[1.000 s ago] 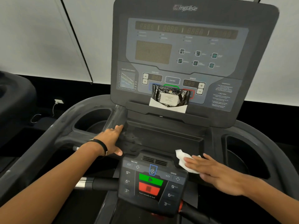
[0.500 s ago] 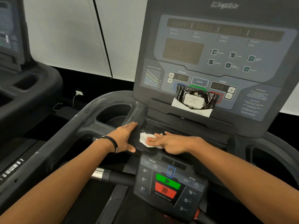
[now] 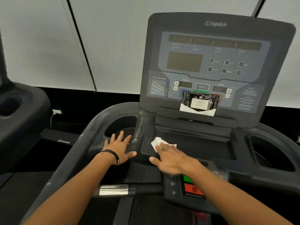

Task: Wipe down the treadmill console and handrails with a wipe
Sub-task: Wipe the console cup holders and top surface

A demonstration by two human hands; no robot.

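Head view: right hand [image 3: 172, 157] presses flat fingers on the wipe [image 3: 156, 142] at the left end of the console tray [image 3: 194, 143]. Left hand [image 3: 120, 146] rests spread beside the cup holder [image 3: 121, 127], just left. Unwiped tray probably stretches rightward.

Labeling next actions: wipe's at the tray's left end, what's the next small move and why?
Probably slide the right hand, pressing the white wipe flat, rightward along the dark console tray: the wipe sits at the tray's left end and the stretch to its right lies open.
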